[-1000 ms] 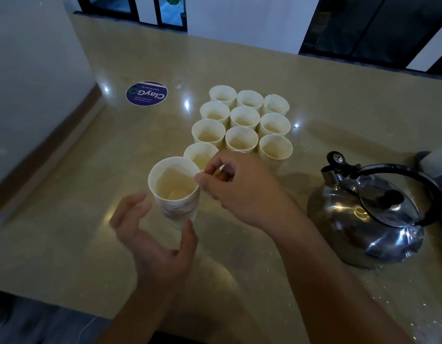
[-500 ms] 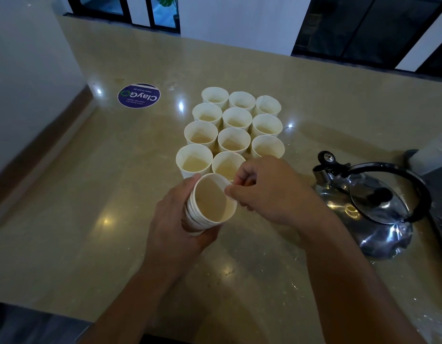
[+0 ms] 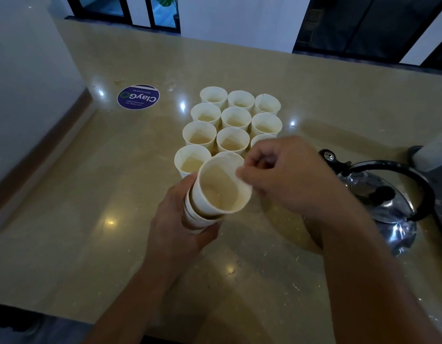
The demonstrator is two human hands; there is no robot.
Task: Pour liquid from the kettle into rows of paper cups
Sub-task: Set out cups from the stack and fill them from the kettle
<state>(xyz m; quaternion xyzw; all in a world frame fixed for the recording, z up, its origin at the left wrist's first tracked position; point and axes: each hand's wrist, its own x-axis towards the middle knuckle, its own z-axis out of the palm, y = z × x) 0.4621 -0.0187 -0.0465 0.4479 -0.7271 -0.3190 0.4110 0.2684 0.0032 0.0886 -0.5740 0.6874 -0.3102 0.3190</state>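
Observation:
Several white paper cups (image 3: 232,120) stand in rows on the beige counter (image 3: 91,219), each with a little pale liquid inside. My left hand (image 3: 175,214) grips a tilted stack of nested paper cups (image 3: 200,214) just in front of the rows. My right hand (image 3: 284,175) pinches the rim of the top cup (image 3: 220,189), which is partly drawn out of the stack. A shiny steel kettle (image 3: 388,202) with a black handle sits on the counter to the right, partly hidden by my right forearm.
A round purple sticker (image 3: 138,96) lies on the counter to the left of the cups. A white wall with a brown ledge runs along the left. A white object (image 3: 433,155) stands behind the kettle at the right edge.
My left hand has closed round the cup stack and tilted it toward me. The right hand now pinches the top cup's rim and has drawn it partly out.

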